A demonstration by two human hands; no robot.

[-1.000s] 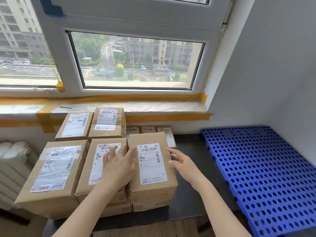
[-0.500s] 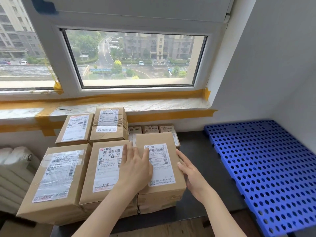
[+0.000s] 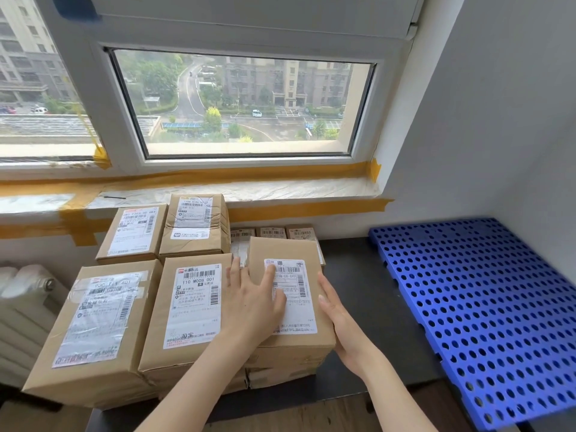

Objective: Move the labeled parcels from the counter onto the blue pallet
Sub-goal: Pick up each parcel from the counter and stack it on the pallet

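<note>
Several brown cardboard parcels with white labels stand stacked on the dark counter. My left hand lies flat with straight fingers on top of the front right parcel, reaching over its left edge and label. My right hand presses with straight fingers against that parcel's right side. The parcel rests on another box below it. To the right lies the blue perforated pallet, with nothing on it.
Left of the touched parcel sit a labeled parcel and a taped one. Two more parcels and small boxes stand behind, under the taped window sill. A white radiator is at the far left. A grey wall borders the pallet.
My left hand slid right from the neighbouring parcel onto the front right parcel's top. My right hand closed in against that parcel's right side. The view shifted slightly.
</note>
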